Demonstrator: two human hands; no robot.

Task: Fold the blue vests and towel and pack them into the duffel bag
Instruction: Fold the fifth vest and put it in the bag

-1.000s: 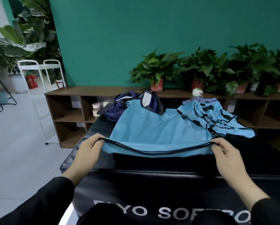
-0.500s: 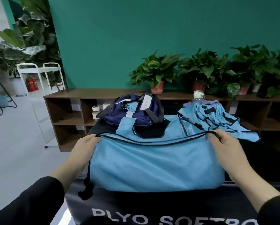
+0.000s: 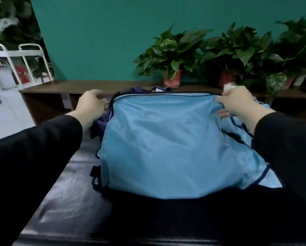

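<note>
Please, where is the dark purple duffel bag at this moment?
In the head view the duffel bag lies at the far left of the black table, mostly hidden behind the blue vest, just under the left hand.

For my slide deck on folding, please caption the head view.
Both hands, left and right, grip a blue vest's far corners over the black table.

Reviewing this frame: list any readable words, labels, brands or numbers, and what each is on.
None can be read in this frame.
No lettering shows on the blue vest that the left hand and right hand hold.
No print shows on the black table.
</note>
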